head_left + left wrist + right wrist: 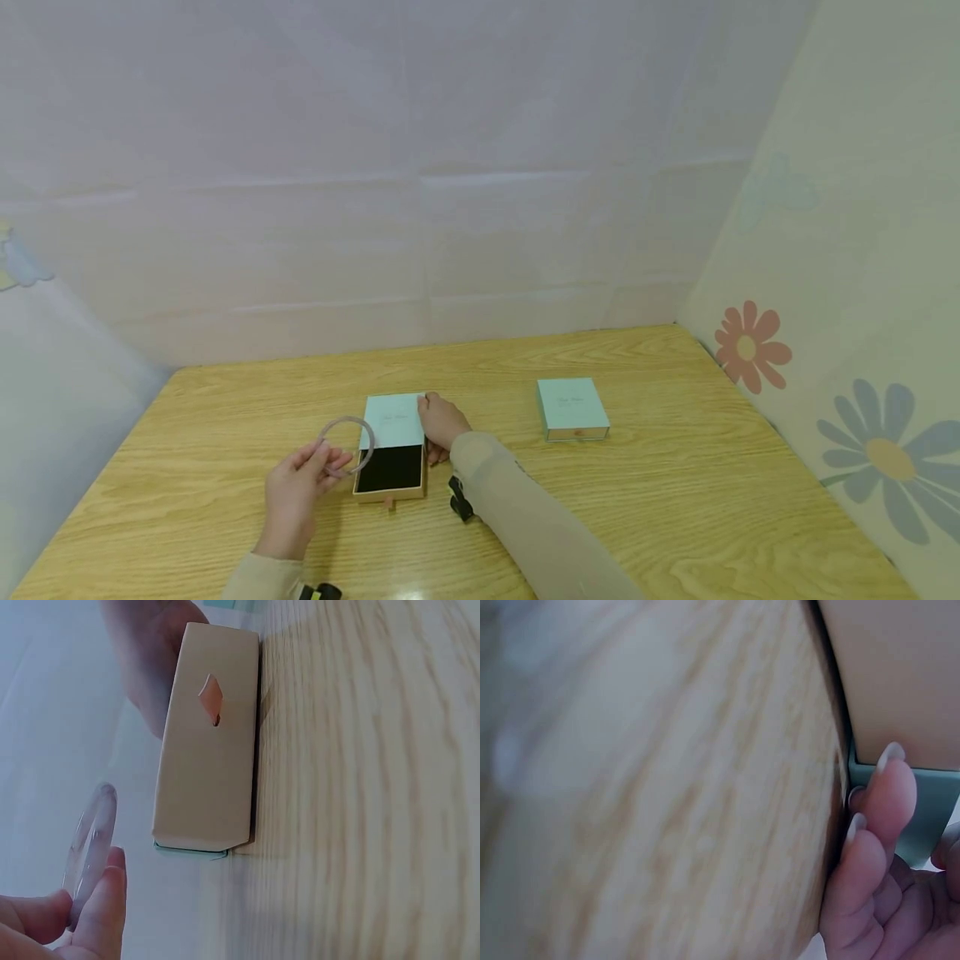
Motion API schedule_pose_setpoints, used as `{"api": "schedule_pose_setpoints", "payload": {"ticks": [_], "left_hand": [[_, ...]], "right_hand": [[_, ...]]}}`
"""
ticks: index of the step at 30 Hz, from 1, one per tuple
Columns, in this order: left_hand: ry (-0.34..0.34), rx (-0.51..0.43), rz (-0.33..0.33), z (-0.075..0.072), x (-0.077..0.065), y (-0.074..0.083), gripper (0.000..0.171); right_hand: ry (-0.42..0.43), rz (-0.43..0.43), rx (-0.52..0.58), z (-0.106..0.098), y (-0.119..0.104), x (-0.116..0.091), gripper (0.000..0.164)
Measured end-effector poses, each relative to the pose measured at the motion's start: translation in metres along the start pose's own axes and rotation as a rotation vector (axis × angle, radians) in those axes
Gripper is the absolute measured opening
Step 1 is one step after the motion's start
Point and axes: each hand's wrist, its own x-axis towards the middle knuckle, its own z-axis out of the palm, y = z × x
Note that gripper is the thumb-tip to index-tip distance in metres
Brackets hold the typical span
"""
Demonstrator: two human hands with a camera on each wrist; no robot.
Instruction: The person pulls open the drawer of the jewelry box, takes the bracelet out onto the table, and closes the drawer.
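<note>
My left hand [292,493] pinches a pale, translucent bangle [372,446] between thumb and fingers. It is held up at the left of a jewelry box with a mint-green sleeve [392,422], overlapping the box in the head view. The box's drawer [390,492] is pulled out toward me, showing a bare black lining. A small orange-brown ribbon tab [211,697] sticks out of the drawer front. At the sleeve's right side, my right hand [444,423] grips the box, thumb at the top edge and fingers [891,795] curled along the side wall.
A second mint-green box [572,408], closed, stands farther right on the wood-grain table [675,492]. A pale curtain [420,250] hangs behind the table's back edge. The flower-printed wall [862,317] borders the right side.
</note>
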Motion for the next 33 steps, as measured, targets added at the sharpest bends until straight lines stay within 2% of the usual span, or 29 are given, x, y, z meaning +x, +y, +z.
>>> {"api": "schedule_pose_setpoints", "payload": {"ticks": [18, 23, 33], "left_hand": [[0.021, -0.067, -0.001, -0.0042, -0.0001, 0.0017, 0.03], [0.04, -0.091, 0.003, -0.0032, 0.0007, -0.0002, 0.033], [0.069, -0.125, 0.004, -0.0032, 0.0018, -0.002, 0.028]], "right_hand": [[0.011, -0.014, -0.003, 0.0, 0.0009, 0.0006, 0.052], [0.013, -0.015, 0.001, 0.0002, 0.0017, 0.001, 0.051], [0.016, -0.004, -0.001, 0.0001, 0.0016, 0.0014, 0.051]]}}
